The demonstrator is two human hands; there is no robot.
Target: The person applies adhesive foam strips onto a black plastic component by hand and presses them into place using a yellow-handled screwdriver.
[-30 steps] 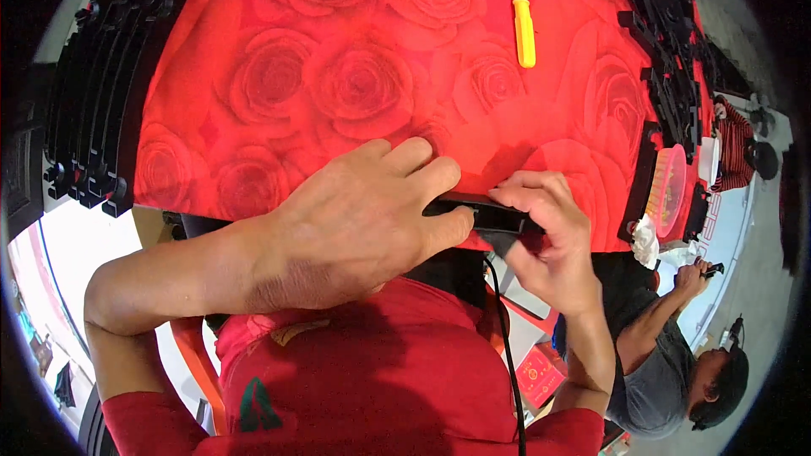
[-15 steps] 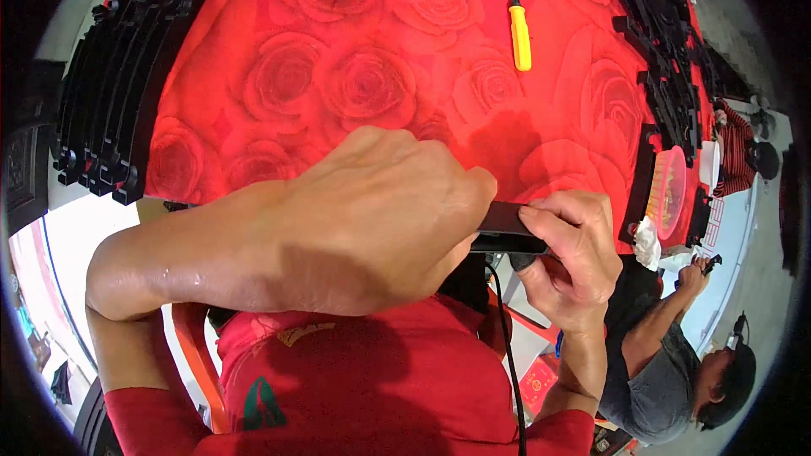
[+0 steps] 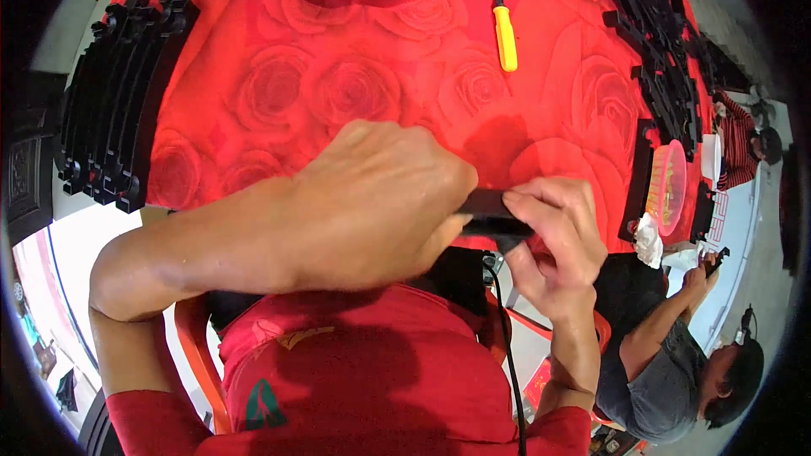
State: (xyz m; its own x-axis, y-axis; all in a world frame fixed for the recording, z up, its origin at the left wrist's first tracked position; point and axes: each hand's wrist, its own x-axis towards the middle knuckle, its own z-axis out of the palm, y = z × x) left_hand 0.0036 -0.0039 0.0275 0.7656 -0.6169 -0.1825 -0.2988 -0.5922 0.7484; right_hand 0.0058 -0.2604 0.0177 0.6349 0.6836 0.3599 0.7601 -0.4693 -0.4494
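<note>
On the near side of the screwdriver (image 3: 505, 36), a black strip (image 3: 487, 202) runs sideways from the left hand (image 3: 384, 203), curled with its hold hidden, to the right hand (image 3: 559, 241), pinching the far end.

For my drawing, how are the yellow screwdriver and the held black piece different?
The yellow screwdriver lies on the table; the black piece is held by left hand and right hand. The yellow screwdriver shows whole; fingers partly hide the black piece. Both have some black.
</note>
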